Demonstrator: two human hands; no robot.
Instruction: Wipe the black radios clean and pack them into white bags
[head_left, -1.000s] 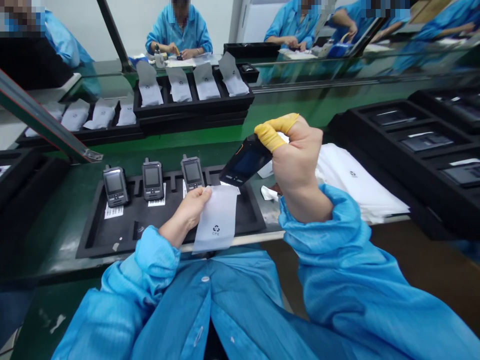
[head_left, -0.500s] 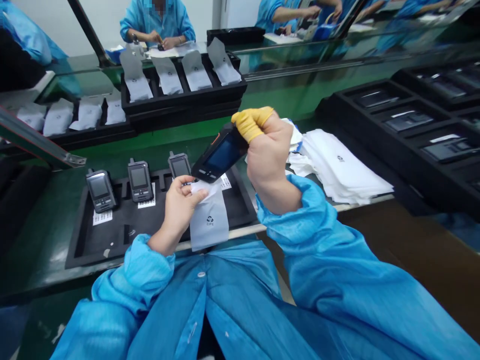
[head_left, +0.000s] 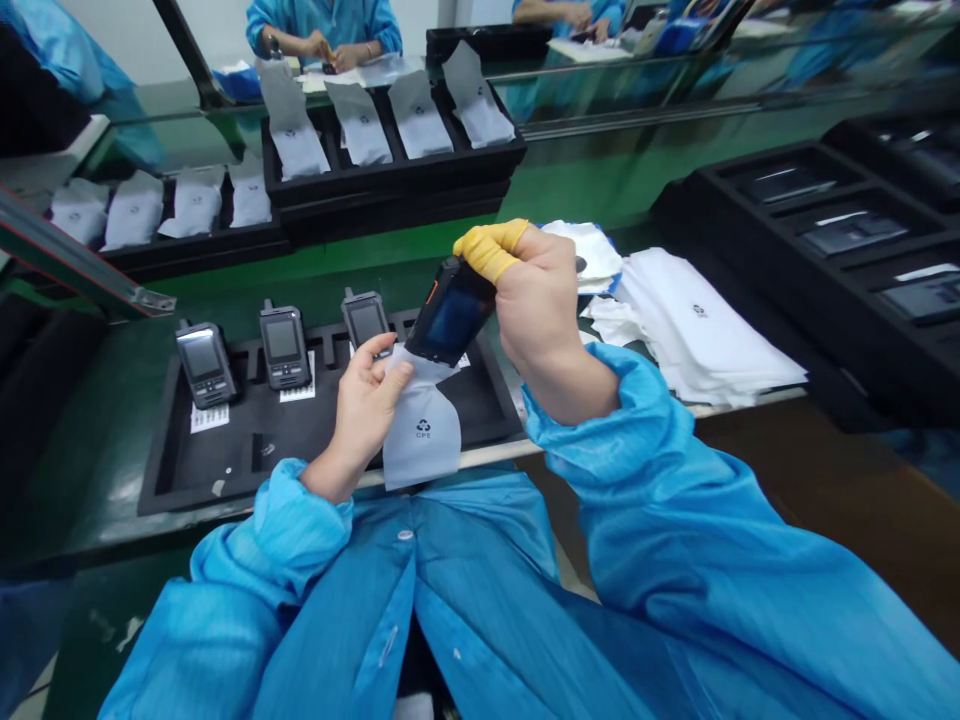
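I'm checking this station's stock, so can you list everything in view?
handheld radios: three, black and grey, in the black tray ahead of the person
handheld radio: one, black with orange accent, in the right hand
CPE pouch: one, translucent white, in the left hand, below that radio
pouches: eight, white, in two black trays beyond
pouch pile: one, white, right of the hands
dark devices: at least three, in a black tray at far right
co-workers: at least two, blue coats, across the bench
left hand: bare, on the pouch
right hand: yellow finger cots, gripping the radio
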